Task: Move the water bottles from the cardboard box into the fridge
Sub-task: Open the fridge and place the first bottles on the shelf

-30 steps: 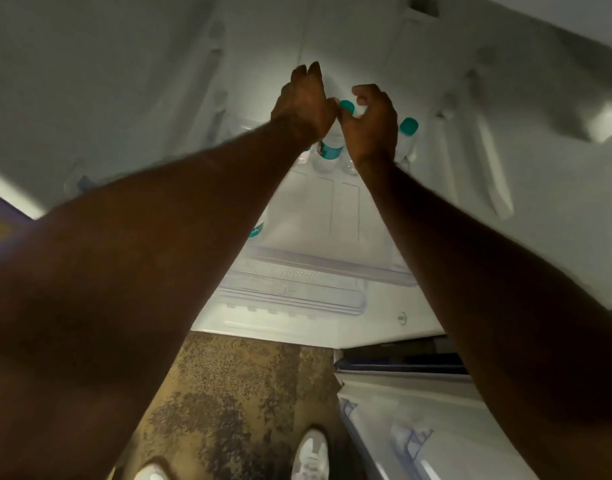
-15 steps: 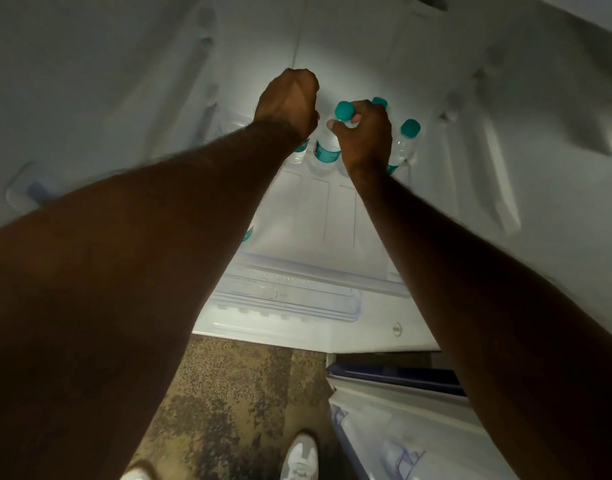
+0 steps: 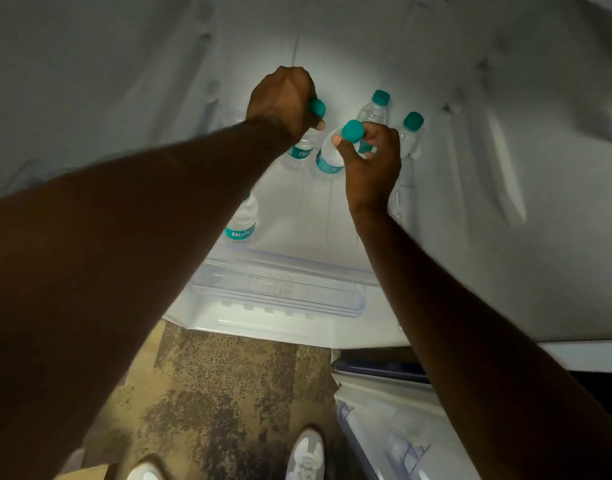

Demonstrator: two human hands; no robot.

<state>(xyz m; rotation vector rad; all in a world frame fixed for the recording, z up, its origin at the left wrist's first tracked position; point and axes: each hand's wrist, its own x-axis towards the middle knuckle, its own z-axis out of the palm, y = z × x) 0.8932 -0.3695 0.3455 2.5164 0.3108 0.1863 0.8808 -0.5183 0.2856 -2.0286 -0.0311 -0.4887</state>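
You're setting down: each hand, left hand and right hand, pinches a bottle neck on the fridge shelf; next, release both upright.

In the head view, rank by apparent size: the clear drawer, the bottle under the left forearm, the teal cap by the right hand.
1. clear drawer
2. bottle under the left forearm, partly hidden
3. teal cap

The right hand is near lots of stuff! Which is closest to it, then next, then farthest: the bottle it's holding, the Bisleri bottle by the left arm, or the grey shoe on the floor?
From the right hand:
1. Held bottle, pinched at its teal cap, mid shelf.
2. Bisleri bottle, shelf front, beside the left arm.
3. Grey shoe, on the floor, bottom of the head view.
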